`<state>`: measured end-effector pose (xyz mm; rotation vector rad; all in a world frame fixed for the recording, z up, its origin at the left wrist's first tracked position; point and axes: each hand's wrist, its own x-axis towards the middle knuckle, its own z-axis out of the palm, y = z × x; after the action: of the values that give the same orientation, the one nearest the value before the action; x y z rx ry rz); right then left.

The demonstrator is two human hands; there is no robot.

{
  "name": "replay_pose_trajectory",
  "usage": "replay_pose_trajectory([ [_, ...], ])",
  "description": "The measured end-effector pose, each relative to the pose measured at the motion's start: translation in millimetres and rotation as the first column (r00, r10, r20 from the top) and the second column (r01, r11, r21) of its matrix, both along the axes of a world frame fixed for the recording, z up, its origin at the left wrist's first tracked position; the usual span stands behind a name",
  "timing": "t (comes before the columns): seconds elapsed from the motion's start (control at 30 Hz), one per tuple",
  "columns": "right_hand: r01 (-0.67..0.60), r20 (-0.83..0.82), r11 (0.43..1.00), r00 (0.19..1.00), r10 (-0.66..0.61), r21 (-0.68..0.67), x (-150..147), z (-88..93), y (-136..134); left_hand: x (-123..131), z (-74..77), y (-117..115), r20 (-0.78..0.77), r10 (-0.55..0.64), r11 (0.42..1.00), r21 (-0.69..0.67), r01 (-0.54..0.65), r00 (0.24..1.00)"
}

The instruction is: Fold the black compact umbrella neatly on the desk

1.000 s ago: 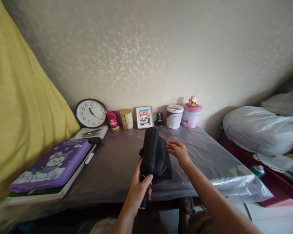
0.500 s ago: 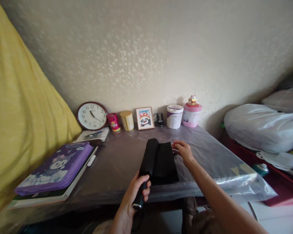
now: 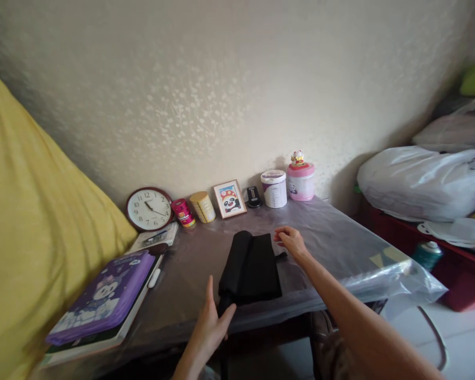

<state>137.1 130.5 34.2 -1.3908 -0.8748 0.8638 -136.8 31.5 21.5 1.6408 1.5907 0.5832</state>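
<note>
A black folded umbrella [image 3: 257, 269] lies on the table, its cloth rolled at the left and spread flat as a flap at the right. A short strap sticks out from the flap's right edge. My left hand [image 3: 209, 322] is open beside the umbrella's lower end, thumb and forefinger spread apart; it mostly hides the handle. My right hand [image 3: 291, 240] hovers by the flap's upper right corner, fingers curled in towards the thumb, with nothing visible in them.
Along the wall stand a clock [image 3: 149, 209], a pink tin [image 3: 183, 212], a yellow tin [image 3: 203, 207], a panda picture [image 3: 230, 199] and two tubs. A purple case [image 3: 103, 298] lies on books at left. White bags [image 3: 421, 182] are piled at right.
My left hand has let go of the umbrella handle and spread its fingers. My right hand has come away slightly from the flap's edge. The view has tilted and shifted.
</note>
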Motion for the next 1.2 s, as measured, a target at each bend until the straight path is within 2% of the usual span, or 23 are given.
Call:
replay_pose_trajectory([
  [0.07,0.002,0.023,1.000,1.000,-0.001,-0.006,2,-1.3,1,4,2.7,-6,-0.312,-0.007,0.977,0.199,0.072,0.950],
  [0.13,0.002,0.045,1.000,0.999,-0.002,-0.013,3,-2.0,0,10,3.9,-9,-0.525,0.010,0.945,0.284,0.164,0.851],
  [0.23,-0.001,0.072,1.000,0.997,0.003,-0.025,4,-2.4,0,17,1.6,-8,-0.676,0.009,0.926,0.284,0.249,0.737],
  [0.3,-0.004,0.087,1.000,0.996,0.007,-0.031,5,-2.9,-1,16,-1.9,-3,-0.707,0.000,0.929,0.261,0.262,0.707],
  [0.47,-0.014,0.105,0.999,0.994,0.019,-0.047,9,-6.6,1,9,-9.1,8,-0.682,0.027,0.930,0.285,0.231,0.731],
  [0.73,-0.030,0.152,0.997,0.988,0.040,-0.072,18,-15.8,5,7,-10.5,20,-0.627,0.070,0.944,0.293,0.152,0.776],
  [0.97,-0.052,0.187,0.997,0.980,0.062,-0.058,22,-17.8,2,-5,-3.8,33,-0.411,0.025,0.932,0.338,0.127,0.911],
  [1.07,-0.059,0.191,0.997,0.979,0.068,-0.055,22,-16.0,-1,-9,3.6,31,-0.290,0.022,0.959,0.276,0.062,0.957],
  [1.2,-0.061,0.194,0.997,0.978,0.071,-0.054,24,-14.6,-3,-14,15.9,20,-0.123,-0.014,0.994,0.102,0.027,0.992],
])
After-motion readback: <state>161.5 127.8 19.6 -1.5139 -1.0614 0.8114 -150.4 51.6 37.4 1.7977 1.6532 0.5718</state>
